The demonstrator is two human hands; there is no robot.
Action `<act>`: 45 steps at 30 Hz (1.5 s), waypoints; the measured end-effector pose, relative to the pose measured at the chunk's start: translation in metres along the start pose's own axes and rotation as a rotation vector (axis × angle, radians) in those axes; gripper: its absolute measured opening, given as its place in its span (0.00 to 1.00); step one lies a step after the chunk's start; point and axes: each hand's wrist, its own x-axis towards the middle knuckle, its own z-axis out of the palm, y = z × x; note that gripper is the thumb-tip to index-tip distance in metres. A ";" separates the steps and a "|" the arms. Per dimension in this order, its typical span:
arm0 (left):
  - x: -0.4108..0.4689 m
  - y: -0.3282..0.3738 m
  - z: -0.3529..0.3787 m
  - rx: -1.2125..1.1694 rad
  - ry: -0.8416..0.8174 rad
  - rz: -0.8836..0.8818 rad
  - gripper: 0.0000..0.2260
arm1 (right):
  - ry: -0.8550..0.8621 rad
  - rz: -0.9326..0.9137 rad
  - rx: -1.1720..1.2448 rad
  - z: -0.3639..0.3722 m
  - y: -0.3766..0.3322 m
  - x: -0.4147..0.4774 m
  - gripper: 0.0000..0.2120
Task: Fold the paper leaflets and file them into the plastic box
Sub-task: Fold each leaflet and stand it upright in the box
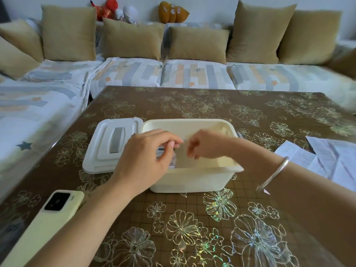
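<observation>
Partway: left hand [146,151] and right hand [204,145], fingers curled, pinch a folded leaflet [182,157] by its top edge inside the plastic box [192,180] beside filed leaflets [161,151] (right grip blurred); unfolded leaflets [331,160] wait on the table [192,105].

Bare table [192,105] behind the plastic box [192,182]; lid [107,151] just beside its left, leaflets [327,158] well right.

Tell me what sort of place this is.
Most likely a home living room. A long sofa lined with tan cushions wraps round a table with a floral covering, and plush toys sit on the ledge behind the sofa.
</observation>
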 end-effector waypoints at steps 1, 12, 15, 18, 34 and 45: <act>0.002 0.009 0.007 -0.010 -0.003 0.019 0.10 | 0.164 -0.010 0.049 -0.006 0.007 -0.012 0.14; -0.021 0.086 0.088 0.065 -0.002 0.183 0.10 | 0.556 0.534 -0.182 0.090 0.180 -0.145 0.32; -0.035 0.091 0.093 0.166 -0.048 0.247 0.08 | 0.420 0.507 -0.298 0.112 0.183 -0.154 0.40; -0.052 0.087 0.094 0.155 -0.083 0.194 0.09 | 0.430 0.305 -0.258 0.125 0.158 -0.167 0.43; -0.141 0.059 0.102 0.146 -0.295 -0.049 0.11 | 0.551 0.103 -0.136 0.108 0.105 -0.154 0.09; -0.163 0.056 0.095 0.175 -0.261 -0.027 0.16 | 0.059 0.335 -0.219 0.074 0.092 -0.122 0.22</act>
